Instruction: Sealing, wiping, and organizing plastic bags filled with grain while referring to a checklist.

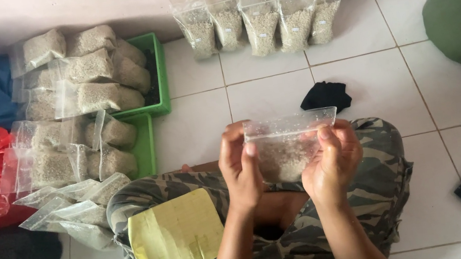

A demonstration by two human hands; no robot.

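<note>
A clear zip bag [289,146], partly filled with pale grain, is held upright above the lap, over camouflage trousers [377,186]. Its left edge is pinched by the left hand [241,168] and its right edge by the right hand [333,161], fingers closed on the plastic. A yellow packet [176,235] is rested on the left knee. A black cloth [326,95] is seen just beyond on the tiled floor [457,104]. Filled bags [262,18] are lined against the wall, and more are heaped on green trays [155,73].

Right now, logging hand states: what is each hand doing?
Left hand: closed on the clear plastic bag of pale grain.
Right hand: closed on the same bag.
</note>
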